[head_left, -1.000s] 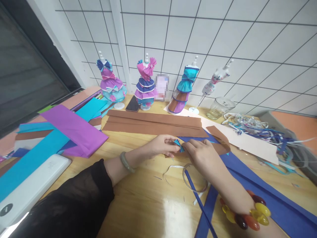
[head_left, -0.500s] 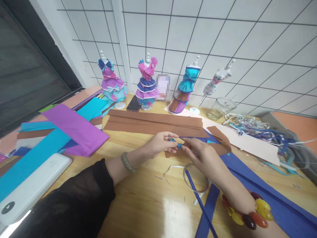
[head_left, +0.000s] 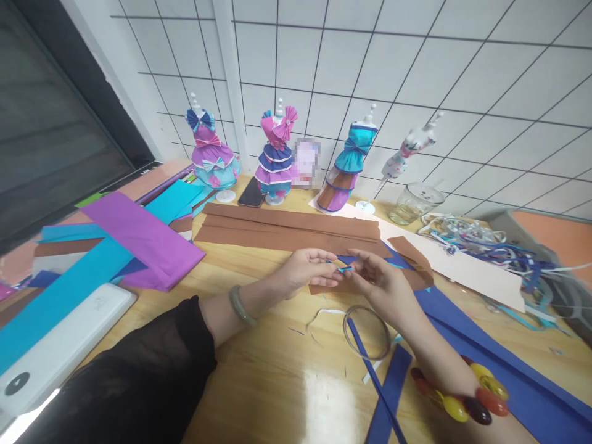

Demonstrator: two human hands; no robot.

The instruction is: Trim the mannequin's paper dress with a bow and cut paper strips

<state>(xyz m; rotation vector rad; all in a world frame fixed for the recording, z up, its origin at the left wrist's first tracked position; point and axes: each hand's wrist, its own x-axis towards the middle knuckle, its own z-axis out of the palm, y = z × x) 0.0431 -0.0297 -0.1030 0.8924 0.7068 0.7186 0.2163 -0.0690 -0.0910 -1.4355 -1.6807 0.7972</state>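
two hands work above the table (head_left: 259, 382), with a small blue piece (head_left: 343, 269) between their fingertips, too small for its shape to be clear. at its nine o'clock, the left hand (head_left: 308, 271) pinches it narrowly; at its three o'clock, the right hand (head_left: 382, 277) has thumb and finger close to the other end, though i cannot tell whether they grip. from ten to twelve o'clock, three dress forms (head_left: 274, 166) wear outfits that look complete; the fourth form (head_left: 411, 145), at one o'clock, has no skirt. the piece is joined to no garment, so its making seems partway, with shaping probably left. brown fabric (head_left: 287, 225) at eleven o'clock and a navy strip (head_left: 391, 388) at five lie outside both hands.
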